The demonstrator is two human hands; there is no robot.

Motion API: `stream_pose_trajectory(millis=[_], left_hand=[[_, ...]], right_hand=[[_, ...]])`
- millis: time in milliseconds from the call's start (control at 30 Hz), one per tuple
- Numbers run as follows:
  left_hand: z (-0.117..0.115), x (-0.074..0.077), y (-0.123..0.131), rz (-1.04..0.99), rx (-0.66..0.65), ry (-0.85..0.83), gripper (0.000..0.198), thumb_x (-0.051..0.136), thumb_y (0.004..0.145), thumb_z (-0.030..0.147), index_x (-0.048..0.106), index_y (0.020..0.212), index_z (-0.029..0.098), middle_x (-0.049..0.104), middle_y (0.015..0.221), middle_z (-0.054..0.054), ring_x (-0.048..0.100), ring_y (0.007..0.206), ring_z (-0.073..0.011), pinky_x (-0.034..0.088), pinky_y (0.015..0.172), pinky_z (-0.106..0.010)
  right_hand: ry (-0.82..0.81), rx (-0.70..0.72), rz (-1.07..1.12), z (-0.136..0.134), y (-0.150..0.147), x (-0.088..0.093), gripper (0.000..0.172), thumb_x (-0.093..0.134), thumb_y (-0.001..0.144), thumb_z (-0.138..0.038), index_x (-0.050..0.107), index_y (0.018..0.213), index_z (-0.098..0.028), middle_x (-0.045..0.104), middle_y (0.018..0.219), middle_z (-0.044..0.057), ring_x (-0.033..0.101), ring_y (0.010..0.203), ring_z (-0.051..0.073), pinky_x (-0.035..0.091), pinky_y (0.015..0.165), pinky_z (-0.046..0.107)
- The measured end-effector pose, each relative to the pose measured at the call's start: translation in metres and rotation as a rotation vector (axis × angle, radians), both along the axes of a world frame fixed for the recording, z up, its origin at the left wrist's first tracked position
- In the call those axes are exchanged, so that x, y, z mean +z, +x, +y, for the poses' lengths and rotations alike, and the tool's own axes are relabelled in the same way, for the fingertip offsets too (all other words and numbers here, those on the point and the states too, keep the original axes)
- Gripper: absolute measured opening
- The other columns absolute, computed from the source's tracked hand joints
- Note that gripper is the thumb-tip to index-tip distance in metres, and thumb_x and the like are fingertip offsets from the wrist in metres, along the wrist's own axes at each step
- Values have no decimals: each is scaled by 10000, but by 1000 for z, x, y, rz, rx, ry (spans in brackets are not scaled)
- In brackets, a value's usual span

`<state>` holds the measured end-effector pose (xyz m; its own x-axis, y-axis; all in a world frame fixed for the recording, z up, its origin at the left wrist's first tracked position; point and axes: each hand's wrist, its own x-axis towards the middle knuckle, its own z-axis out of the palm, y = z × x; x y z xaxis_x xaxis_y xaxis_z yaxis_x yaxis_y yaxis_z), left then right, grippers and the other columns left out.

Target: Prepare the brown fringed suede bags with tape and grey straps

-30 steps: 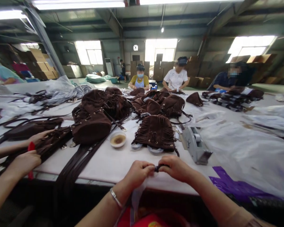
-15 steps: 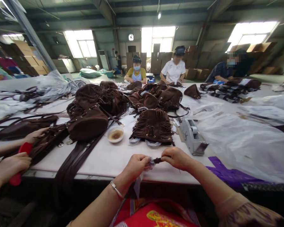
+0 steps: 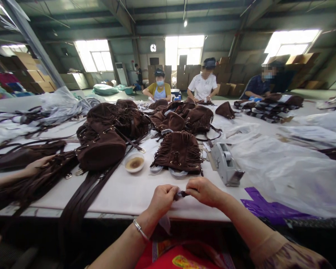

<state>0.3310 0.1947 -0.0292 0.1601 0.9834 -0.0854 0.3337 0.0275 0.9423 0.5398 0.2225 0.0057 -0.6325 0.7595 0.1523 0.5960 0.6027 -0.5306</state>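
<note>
Dark strap piece [image 3: 184, 194] is at the near table [image 3: 123, 194] edge, centre, pinched from both ends. Your left hand [image 3: 162, 200] is closed on its left end plus a scrap of clear film, your right hand [image 3: 204, 191] closed on the right end. Just beyond, on the table: fringed brown bag [image 3: 180, 151], grey tape dispenser [image 3: 225, 163] right of it, small bowl [image 3: 134, 163] of brownish stuff left of it.

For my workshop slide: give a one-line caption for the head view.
Left hand and right hand pinch a small dark piece before a fringed brown bag.
</note>
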Motion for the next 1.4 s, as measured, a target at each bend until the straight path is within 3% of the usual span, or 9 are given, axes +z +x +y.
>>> stream_pose_trajectory(millis=[267,400,533,600,667,767,833,1233,1400], left_hand=[[-4,9,1,110,-70,138,453,469,936,459,729,733,148,638,649,-15,512,623,-140,342,582,-249],[-5,8,3,95,-98,104,467,461,936,471,747,777,138,642,667,-24,512,636,-141,356,589,-248],[-3,9,-6,-68,-162,-27,408,586,859,429,715,1084,115,718,989,-96,619,834,-184,461,717,-259],[0,11,-13,-93,-170,-97,513,684,752,328,648,1213,106,685,1159,-136,635,966,-219,485,797,-278],[2,13,-19,-18,-178,-98,483,693,700,260,667,1155,99,696,1122,-131,637,963,-224,483,806,-279],[3,14,-24,117,-252,-69,266,617,770,308,720,911,108,708,826,-62,610,745,-174,445,665,-255],[3,14,-24,127,-306,-98,278,568,812,345,718,830,112,681,721,-39,579,654,-151,412,601,-245],[0,26,-6,11,-388,-104,279,546,826,337,723,826,122,733,788,-76,662,721,-179,481,694,-274],[0,22,-10,65,-362,-78,248,536,821,308,707,792,131,722,754,-58,635,695,-165,465,671,-262]], right_hand=[[-7,-15,19,0,-6,-3,198,605,892,-172,707,722,-168,688,709,23,586,670,141,376,633,233],[-15,7,-21,-2,-12,-5,190,607,884,-177,712,727,-170,700,726,32,593,676,146,375,628,232],[-26,-24,-2,-3,-8,-4,209,587,900,-187,701,726,-167,689,709,29,584,663,143,367,614,233],[-25,-30,12,-2,-6,-4,207,588,900,-192,695,725,-165,685,709,28,582,670,147,367,617,237],[-17,-30,34,-1,-5,-3,200,588,896,-189,694,729,-165,683,717,29,582,681,149,370,626,240],[-8,-39,59,0,-6,-2,205,586,894,-186,687,717,-166,666,700,21,567,665,144,368,619,241],[-8,-39,56,0,-7,-1,211,589,891,-180,682,702,-167,657,686,17,558,651,140,366,612,239],[-5,18,-1,-2,-9,1,200,591,891,-142,698,724,-165,682,713,19,580,672,140,367,620,235],[70,72,-10,5,9,1,100,632,897,-175,722,855,-189,719,816,24,617,805,174,395,770,286]])
